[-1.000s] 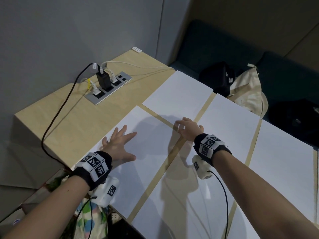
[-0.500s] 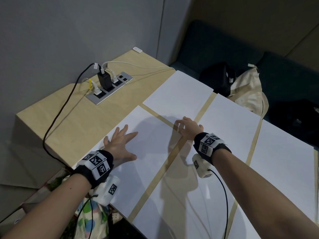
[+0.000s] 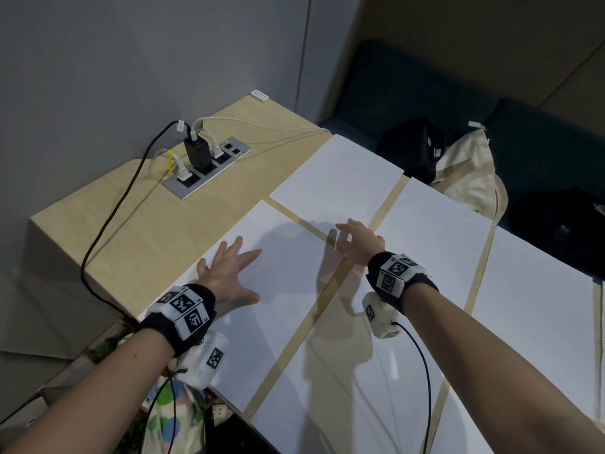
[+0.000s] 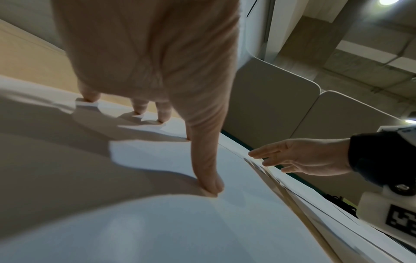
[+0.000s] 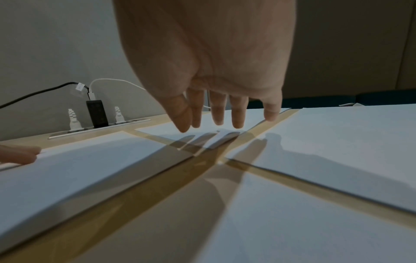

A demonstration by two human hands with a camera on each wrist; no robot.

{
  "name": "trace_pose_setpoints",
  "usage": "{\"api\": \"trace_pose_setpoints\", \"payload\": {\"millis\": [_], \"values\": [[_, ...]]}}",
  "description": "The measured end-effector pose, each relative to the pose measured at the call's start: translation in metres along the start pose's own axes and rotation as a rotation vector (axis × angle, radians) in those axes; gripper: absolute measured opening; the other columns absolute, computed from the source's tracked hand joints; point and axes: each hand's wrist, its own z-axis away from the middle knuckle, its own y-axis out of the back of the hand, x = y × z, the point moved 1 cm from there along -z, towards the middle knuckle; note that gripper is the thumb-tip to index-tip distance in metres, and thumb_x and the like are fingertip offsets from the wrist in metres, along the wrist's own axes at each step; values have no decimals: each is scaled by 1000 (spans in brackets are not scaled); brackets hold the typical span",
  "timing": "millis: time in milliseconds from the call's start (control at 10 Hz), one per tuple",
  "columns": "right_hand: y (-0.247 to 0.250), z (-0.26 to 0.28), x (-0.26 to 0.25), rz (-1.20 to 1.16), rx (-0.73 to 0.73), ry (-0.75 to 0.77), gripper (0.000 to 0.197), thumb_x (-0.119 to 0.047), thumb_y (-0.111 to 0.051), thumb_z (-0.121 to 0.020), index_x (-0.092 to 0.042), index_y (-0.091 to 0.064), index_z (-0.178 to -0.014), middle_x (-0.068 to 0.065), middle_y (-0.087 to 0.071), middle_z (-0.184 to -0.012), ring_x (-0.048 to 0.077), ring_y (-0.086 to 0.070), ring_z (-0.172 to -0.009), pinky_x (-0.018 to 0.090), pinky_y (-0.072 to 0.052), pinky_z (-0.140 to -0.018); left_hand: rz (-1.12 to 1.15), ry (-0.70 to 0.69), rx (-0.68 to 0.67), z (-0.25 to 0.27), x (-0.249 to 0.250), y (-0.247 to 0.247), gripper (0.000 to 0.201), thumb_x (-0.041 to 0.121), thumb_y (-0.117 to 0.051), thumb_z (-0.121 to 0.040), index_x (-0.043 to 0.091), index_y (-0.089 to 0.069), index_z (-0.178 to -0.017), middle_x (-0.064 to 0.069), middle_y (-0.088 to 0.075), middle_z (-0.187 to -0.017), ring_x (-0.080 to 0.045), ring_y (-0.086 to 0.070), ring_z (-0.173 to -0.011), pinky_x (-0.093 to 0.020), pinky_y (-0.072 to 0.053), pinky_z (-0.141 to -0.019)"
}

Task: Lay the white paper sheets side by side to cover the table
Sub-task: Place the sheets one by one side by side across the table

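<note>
Several white paper sheets lie side by side on the wooden table (image 3: 147,231), with narrow strips of bare wood between them. My left hand (image 3: 229,273) presses flat, fingers spread, on the near-left sheet (image 3: 288,309). In the left wrist view its thumb (image 4: 207,178) and fingertips touch the paper. My right hand (image 3: 357,240) hovers with straight fingers just above the spot where the far sheet (image 3: 337,178), the right sheet (image 3: 432,250) and the near sheet (image 3: 343,388) meet. In the right wrist view the fingers (image 5: 216,110) stay off the paper and cast shadows on it.
A power strip (image 3: 206,168) with plugs and a black cable (image 3: 108,224) sits on the bare far-left part of the table. Beyond the far edge, a black bag (image 3: 412,149) and a cream tote (image 3: 468,172) rest on a dark sofa (image 3: 540,142). A wall stands on the left.
The fingers of my right hand have straightened a little above the sheets' corners. My left hand stays flat on its sheet.
</note>
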Motion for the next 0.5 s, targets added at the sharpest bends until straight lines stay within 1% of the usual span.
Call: {"api": "trace_pose_setpoints", "payload": {"millis": [100,200,300,400,500], "values": [[3,2,3,-12,9,2,46,-18,-36,-96,-27,-39,-141,-2,-19,-159,21,-23,-145,49,-9,-118,37,-4,34,2,1,1,94,34,-75,-71,36,-21,-147,4,8,-161,-16,15,-148,-52,5,-116],[6,1,11,-33,33,-1,47,-13,-33,-96,-27,-42,-140,-3,-22,-158,18,-25,-144,49,-12,-118,39,-13,82,2,2,2,89,34,-74,-73,34,-24,-147,3,4,-162,-16,11,-148,-52,3,-116],[10,10,16,-36,47,-10,49,-7,-31,-93,-25,-46,-136,-2,-27,-155,19,-29,-141,49,-18,-116,29,-14,79,3,3,2,83,35,-71,-76,33,-26,-146,1,1,-162,-17,7,-149,-52,1,-116],[12,21,25,-52,58,-12,48,-8,-33,-94,-24,-47,-136,-3,-26,-156,20,-30,-142,45,-19,-116,42,-23,62,2,5,1,80,33,-70,-77,33,-29,-146,2,-1,-162,-16,5,-149,-52,0,-117],[14,36,31,-90,109,-19,45,-9,-36,-93,-24,-49,-133,-4,-28,-155,19,-33,-140,42,-22,-115,46,-22,63,1,5,2,81,33,-73,-75,33,-31,-145,4,-1,-162,-16,4,-149,-52,0,-117]]}}
